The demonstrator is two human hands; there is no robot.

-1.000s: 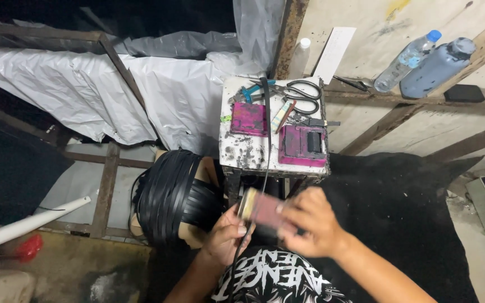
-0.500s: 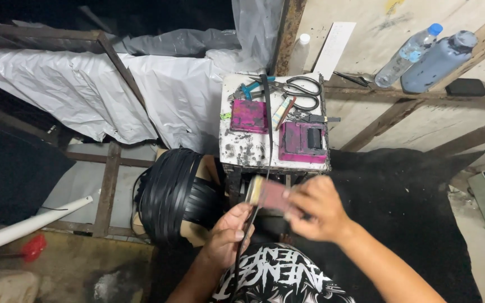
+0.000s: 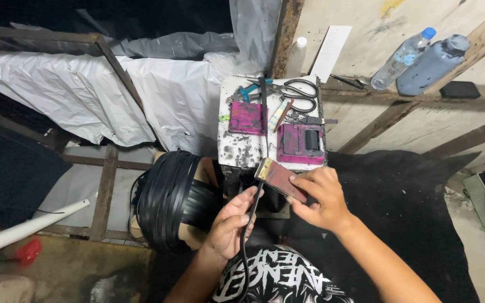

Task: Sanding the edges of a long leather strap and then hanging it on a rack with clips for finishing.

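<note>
Gripping a thin black strap (image 3: 248,224) in my left hand (image 3: 228,224), I pinched a flat maroon block (image 3: 282,178) with my right hand (image 3: 318,196). Both sat just below the small stained table (image 3: 242,148), where scissors (image 3: 301,95) lay, a coil of black strapping (image 3: 166,196) beside it.

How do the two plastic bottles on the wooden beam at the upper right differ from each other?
The clear plastic bottle is slimmer and see-through, while the blue-grey plastic bottle is wider and opaque. The clear bottle has a bright blue cap; the blue-grey bottle has a dull grey-blue top. Both lean tilted against the wall, side by side on the wooden beam.
</note>
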